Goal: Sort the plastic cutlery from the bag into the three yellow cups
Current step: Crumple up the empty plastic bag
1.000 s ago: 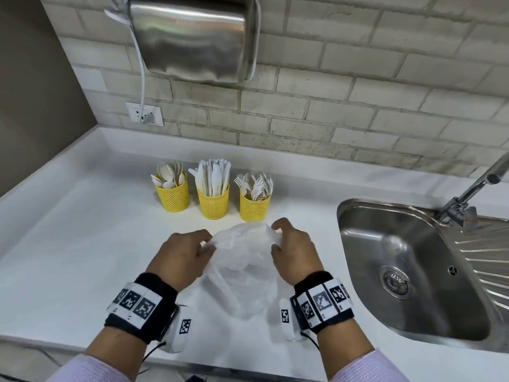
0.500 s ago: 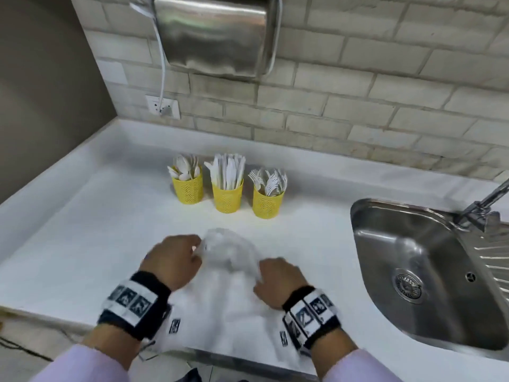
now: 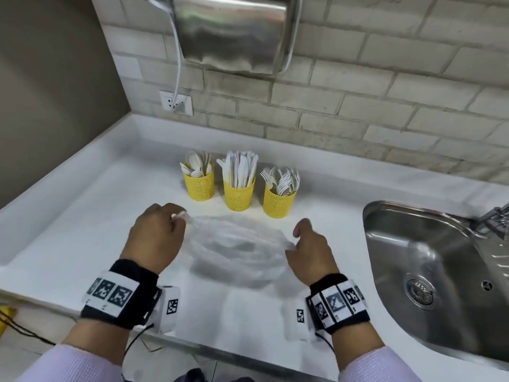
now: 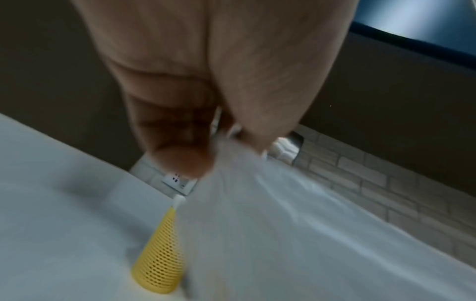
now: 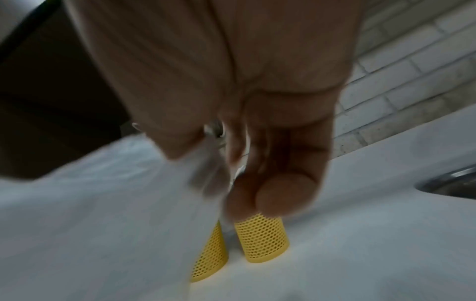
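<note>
Three yellow mesh cups stand in a row on the white counter: the left cup (image 3: 199, 186) holds spoons, the middle cup (image 3: 238, 195) knives, the right cup (image 3: 278, 203) forks. In front of them a clear plastic bag (image 3: 237, 245) is stretched flat between my hands, and I see no cutlery in it. My left hand (image 3: 157, 232) pinches its left end; the left wrist view shows the bag (image 4: 257, 203) pulled from the left hand's fingertips (image 4: 185, 160). My right hand (image 3: 308, 249) pinches the right end; the bag (image 5: 128, 193) also fills the right wrist view.
A steel sink (image 3: 429, 271) with a tap (image 3: 493, 219) lies to the right. A metal hand dryer (image 3: 234, 31) hangs on the brick wall, its cable running to a socket (image 3: 176, 102). The counter's front edge (image 3: 192, 346) is just behind my wrists.
My hands have moved apart, pulling the crumpled bag out flat and wide. The head view has shifted so the cups sit higher and more central.
</note>
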`<state>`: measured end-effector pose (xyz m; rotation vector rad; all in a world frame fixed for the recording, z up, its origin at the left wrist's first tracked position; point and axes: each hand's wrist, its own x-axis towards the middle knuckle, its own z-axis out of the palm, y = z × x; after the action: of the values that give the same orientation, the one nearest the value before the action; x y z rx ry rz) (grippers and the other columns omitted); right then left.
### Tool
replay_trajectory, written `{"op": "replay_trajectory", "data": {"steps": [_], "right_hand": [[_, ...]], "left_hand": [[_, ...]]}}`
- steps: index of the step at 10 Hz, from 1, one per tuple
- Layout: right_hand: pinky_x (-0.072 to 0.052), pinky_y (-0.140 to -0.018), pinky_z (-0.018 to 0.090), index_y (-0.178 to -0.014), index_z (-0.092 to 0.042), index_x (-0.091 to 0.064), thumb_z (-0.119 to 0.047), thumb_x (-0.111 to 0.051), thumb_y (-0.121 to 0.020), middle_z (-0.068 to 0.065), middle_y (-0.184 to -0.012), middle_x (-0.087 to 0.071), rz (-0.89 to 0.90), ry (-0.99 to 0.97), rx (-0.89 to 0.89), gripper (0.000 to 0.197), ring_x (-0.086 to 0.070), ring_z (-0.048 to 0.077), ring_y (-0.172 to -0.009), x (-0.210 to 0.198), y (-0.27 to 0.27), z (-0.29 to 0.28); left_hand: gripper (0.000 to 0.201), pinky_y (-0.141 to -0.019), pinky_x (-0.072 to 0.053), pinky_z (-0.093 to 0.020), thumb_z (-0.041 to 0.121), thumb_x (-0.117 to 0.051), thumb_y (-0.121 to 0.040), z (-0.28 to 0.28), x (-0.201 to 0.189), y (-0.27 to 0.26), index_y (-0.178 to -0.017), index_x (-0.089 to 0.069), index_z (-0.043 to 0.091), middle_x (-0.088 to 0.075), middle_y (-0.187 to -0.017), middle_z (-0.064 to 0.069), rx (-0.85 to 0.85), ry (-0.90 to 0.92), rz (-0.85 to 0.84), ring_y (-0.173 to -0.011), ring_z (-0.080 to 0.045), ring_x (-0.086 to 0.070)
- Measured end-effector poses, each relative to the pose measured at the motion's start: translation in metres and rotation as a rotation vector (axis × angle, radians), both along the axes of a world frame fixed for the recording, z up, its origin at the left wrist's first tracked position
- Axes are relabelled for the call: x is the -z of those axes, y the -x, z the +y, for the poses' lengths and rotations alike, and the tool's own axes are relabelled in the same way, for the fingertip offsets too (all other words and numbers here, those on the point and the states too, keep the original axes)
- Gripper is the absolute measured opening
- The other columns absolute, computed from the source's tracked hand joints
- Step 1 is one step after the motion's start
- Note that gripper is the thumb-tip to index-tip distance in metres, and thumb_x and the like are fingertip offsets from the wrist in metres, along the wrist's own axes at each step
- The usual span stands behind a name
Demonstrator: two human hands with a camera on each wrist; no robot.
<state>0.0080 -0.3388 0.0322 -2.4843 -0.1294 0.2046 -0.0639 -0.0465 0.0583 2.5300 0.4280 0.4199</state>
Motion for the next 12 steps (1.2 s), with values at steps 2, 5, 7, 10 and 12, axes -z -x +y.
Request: {"op": "replay_trajectory", "data": {"steps": [2, 5, 7, 10, 12], "right_hand": [[-0.048, -0.063, 0.030, -0.107, -0.019, -0.057, -0.007, -0.063, -0.085, 0.002, -0.068, -0.063, -0.469, -0.207, 0.018, 0.026, -0.060, 0.020, -0.064, -0.084, -0.013, 0.004], [-0.051, -0.096, 0.039, -0.134, -0.013, -0.049, -0.012, -0.050, -0.093, 0.013, -0.124, -0.063, 0.200, 0.408, -0.413, 0.042, -0.062, 0.036, -0.115, 0.012, 0.019, 0.007], [-0.055, -0.072, 0.040, -0.120, -0.026, -0.046, -0.025, -0.038, -0.088, 0.004, -0.084, -0.070, -0.136, -0.098, -0.201, 0.033, -0.069, 0.034, -0.080, -0.024, 0.015, 0.026], [-0.051, -0.096, 0.029, -0.137, -0.020, -0.057, 0.004, -0.048, -0.085, 0.004, -0.125, -0.068, -0.369, 0.051, -0.264, 0.058, -0.066, 0.026, -0.114, -0.035, 0.001, 0.031], [-0.049, -0.091, 0.037, -0.147, -0.018, -0.043, -0.010, -0.039, -0.096, 0.018, -0.127, -0.063, 0.225, 0.282, -0.362, 0.052, -0.060, 0.038, -0.114, 0.037, 0.009, 0.023]], "left_hand": [[0.009, -0.079, -0.049, -0.030, 0.006, -0.067, -0.086, -0.004, -0.081, -0.005, -0.092, -0.070, 0.011, -0.070, -0.088, -0.004, -0.042, -0.058, -0.427, -0.088, -0.032, -0.070], [0.024, -0.064, -0.042, -0.029, 0.021, -0.067, -0.075, -0.007, 0.008, 0.009, -0.059, -0.056, 0.034, -0.066, -0.069, 0.005, 0.134, -0.020, 0.365, -0.082, -0.032, -0.068], [0.028, -0.065, -0.043, -0.011, -0.002, -0.071, -0.080, -0.013, -0.008, 0.002, -0.075, -0.064, 0.024, -0.068, -0.077, 0.008, 0.185, 0.169, -0.025, -0.076, -0.002, -0.062], [0.023, -0.075, -0.044, -0.030, 0.023, -0.044, -0.086, -0.022, -0.029, -0.014, -0.085, -0.067, 0.019, -0.071, -0.097, -0.003, 0.338, -0.185, 0.114, -0.093, -0.029, -0.066], [0.024, -0.092, -0.047, -0.030, 0.045, -0.062, -0.088, -0.005, 0.050, -0.006, -0.110, -0.057, 0.037, -0.058, -0.115, 0.006, 0.342, 0.047, 0.710, -0.106, -0.014, -0.057]]}}
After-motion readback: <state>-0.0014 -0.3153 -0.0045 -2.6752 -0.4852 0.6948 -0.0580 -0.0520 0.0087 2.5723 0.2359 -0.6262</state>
